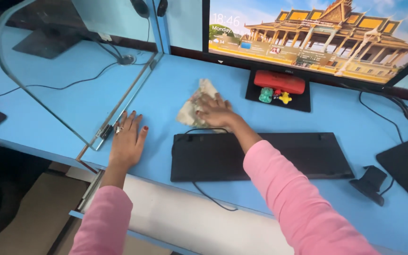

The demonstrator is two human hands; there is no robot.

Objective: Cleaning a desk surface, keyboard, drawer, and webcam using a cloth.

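pink sleeves fill the bottom of the view, both arms reaching forward over the blue desk (308,108). left hand (127,140) lies flat and open on the desk, fingers spread, holding nothing, just beside the metal foot of the glass partition (72,85). right hand (217,112) is stretched out past the far edge of the black keyboard (260,156), its grip open and pressed palm-down on a crumpled cloth (192,106).

the cloth is pale, beige with faint patches of pattern, rumpled and bunched; most of it shows to the left of that hand and a little beyond it, the rest hidden under the palm. it sits on the desk between the keyboard and the monitor (317,33).

as for progress, the desk looks much the same blue all over, with no wet streak or dirt i can make out, so i cannot tell which parts have been gone over. to the right of the pressing hand, the monitor's base carries a red case (279,81) and small toys (275,96), seemingly not shifted.
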